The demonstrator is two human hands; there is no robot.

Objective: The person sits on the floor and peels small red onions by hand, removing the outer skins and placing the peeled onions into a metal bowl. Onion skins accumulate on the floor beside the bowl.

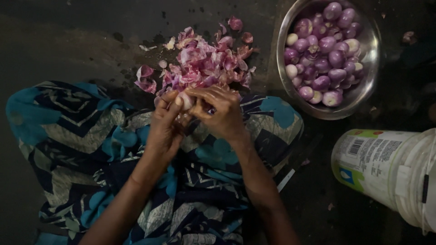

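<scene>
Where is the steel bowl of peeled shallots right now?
In the head view, the steel bowl sits on the dark floor at upper right, just right of the pile of pink skins and above the white plastic bucket.

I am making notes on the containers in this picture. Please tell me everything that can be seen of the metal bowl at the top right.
The metal bowl is round, shiny and looks like steel, with a thin rolled rim. It stands upright on the dark floor at the upper right, its top edge cut off by the frame. It is about half full of small peeled onions, purple and whitish. No hand touches it. The pile of pink skins lies to its left, apart from it, and a white plastic bucket lies below it.
</scene>
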